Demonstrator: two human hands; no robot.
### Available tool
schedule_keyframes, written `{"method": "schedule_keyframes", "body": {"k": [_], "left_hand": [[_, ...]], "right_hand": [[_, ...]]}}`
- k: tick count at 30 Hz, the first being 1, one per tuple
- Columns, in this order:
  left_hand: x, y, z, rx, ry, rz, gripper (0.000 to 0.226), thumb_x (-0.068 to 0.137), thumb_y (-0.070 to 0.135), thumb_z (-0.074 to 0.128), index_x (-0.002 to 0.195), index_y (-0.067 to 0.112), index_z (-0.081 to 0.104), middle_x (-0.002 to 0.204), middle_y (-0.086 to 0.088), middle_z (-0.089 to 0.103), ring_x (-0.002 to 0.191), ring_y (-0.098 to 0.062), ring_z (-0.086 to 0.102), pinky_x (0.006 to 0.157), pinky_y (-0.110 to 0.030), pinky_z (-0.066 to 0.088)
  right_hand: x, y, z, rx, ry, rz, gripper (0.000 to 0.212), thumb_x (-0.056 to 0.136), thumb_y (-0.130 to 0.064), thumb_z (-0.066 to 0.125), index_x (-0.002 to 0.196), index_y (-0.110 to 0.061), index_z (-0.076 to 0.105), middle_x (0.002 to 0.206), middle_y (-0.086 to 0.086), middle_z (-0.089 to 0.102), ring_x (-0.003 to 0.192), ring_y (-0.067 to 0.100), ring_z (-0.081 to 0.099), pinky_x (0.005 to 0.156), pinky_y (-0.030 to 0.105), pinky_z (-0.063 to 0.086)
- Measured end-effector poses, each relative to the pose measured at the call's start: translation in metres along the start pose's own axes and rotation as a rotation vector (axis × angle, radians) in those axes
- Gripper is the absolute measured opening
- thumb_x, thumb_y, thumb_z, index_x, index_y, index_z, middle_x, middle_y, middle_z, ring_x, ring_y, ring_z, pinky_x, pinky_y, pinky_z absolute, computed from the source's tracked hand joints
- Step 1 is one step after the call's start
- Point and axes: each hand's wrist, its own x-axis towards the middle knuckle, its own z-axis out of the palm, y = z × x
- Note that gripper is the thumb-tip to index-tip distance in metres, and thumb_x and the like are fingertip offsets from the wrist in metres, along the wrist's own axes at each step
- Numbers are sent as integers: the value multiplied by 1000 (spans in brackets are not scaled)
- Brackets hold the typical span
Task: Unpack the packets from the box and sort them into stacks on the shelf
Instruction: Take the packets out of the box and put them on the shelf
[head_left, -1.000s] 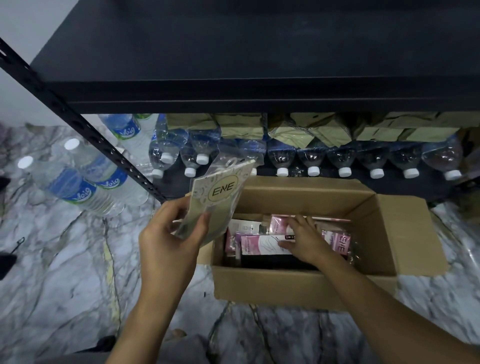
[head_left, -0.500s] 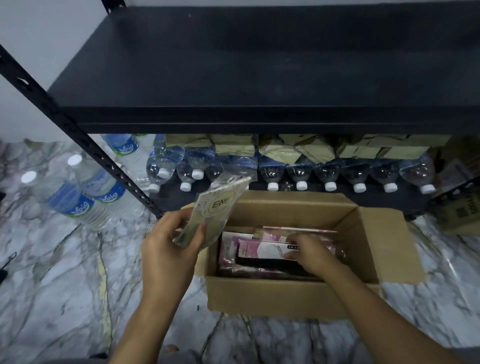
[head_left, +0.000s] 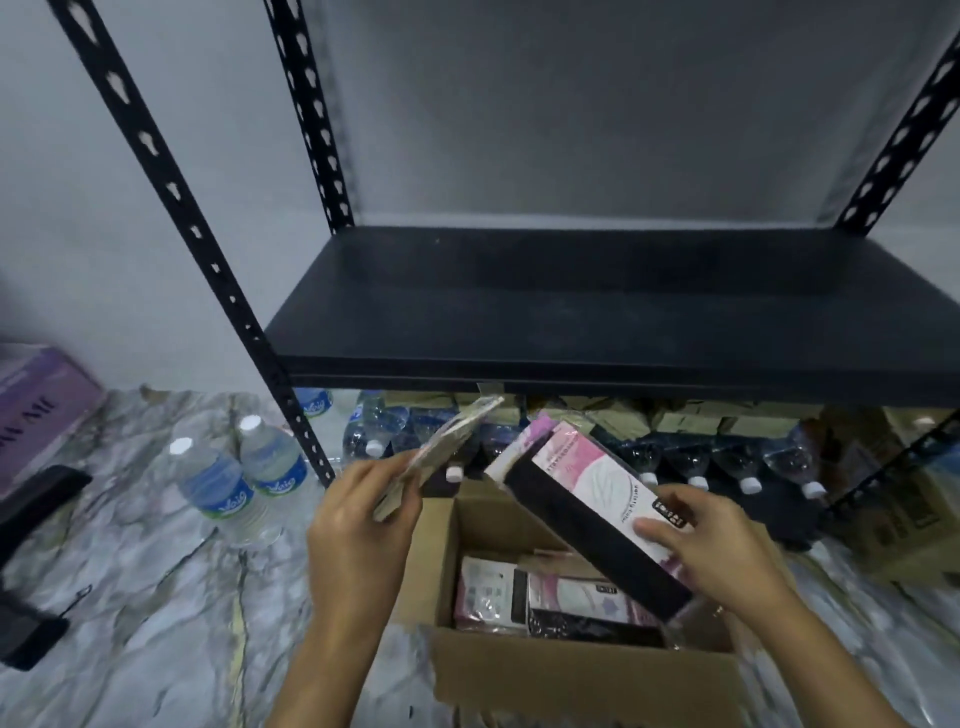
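Fingers of left hand (head_left: 358, 525) curl round btm end of beige packet (head_left: 441, 447), tilted up toward black shelf (head_left: 597, 296). Right hand (head_left: 722, 551) pinches near end of pink-and-black packet (head_left: 587, 514), thumb on top w/ fingers beneath, above open cardboard box (head_left: 571, 680); more packets (head_left: 545, 597) lie inside.

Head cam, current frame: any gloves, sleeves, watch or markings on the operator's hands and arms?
Nothing worn that clearly shows. The left hand and right hand are bare, with no gloves. The left forearm and right forearm are uncovered down to the frame's lower edge: no sleeve, cuff, watch or strap in view. A tiny glint by the right wrist is too small to identify.
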Motion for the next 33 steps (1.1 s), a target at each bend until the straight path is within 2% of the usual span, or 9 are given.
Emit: {"method": "schedule_keyframes", "body": {"k": [3,6,10,14,19,23,27,30,33], "left_hand": [[24,11,-18,-1,80,48,29,75,4,80,103,11,75,91,1,68,77,-16,64,68,-25,50],[62,18,-33,26,124,100,30,78,5,78,107,11,75,89,0,67,74,-18,62,64,-32,52],[125,25,-37,136,160,157,29,82,8,73,110,18,75,86,1,66,70,-17,60,56,-30,49],[187,25,-6,268,106,186,32,84,9,67,112,23,73,86,0,64,70,-24,60,49,-36,49],[230,18,51,381,-11,205,30,84,4,62,108,19,74,86,-4,63,71,-27,58,49,-35,45],[241,1,84,347,-135,88,30,86,12,64,112,23,73,99,-5,64,90,-30,58,66,-36,44],[244,-25,103,400,-441,-116,51,83,50,68,129,30,61,130,-4,55,119,-30,45,96,-44,41],[239,-38,105,330,-483,-141,61,79,58,67,132,30,57,139,-6,52,127,-31,39,103,-45,37],[236,-40,98,262,-509,-146,71,73,62,71,134,28,57,142,-3,52,132,-31,37,105,-46,35]], "right_hand": [[-1,-32,-15,33,62,-43,14,82,-14,72,93,-21,67,88,-9,70,71,11,67,57,30,56],[10,-72,-24,99,110,-115,7,85,-17,69,92,-20,68,87,-12,71,78,8,68,64,27,50],[42,-124,-18,198,77,-107,9,91,-24,62,94,-17,68,85,1,73,75,20,69,67,33,53],[97,-162,-2,234,65,-83,16,92,-19,58,82,-10,66,79,14,70,67,26,65,65,36,52],[167,-191,30,291,29,-11,17,91,-12,60,79,-2,65,91,23,71,78,35,70,75,49,58],[201,-197,68,295,-10,27,23,88,-15,63,86,8,64,93,26,70,83,38,70,75,54,57],[214,-195,87,342,14,61,20,90,-20,59,84,-1,64,92,19,70,80,32,70,70,45,60],[204,-189,85,295,38,42,15,90,-17,57,88,-5,66,90,14,71,77,28,70,66,40,59],[188,-183,76,221,48,-56,11,89,-15,59,95,-13,68,96,6,71,81,20,68,72,36,59]]}}
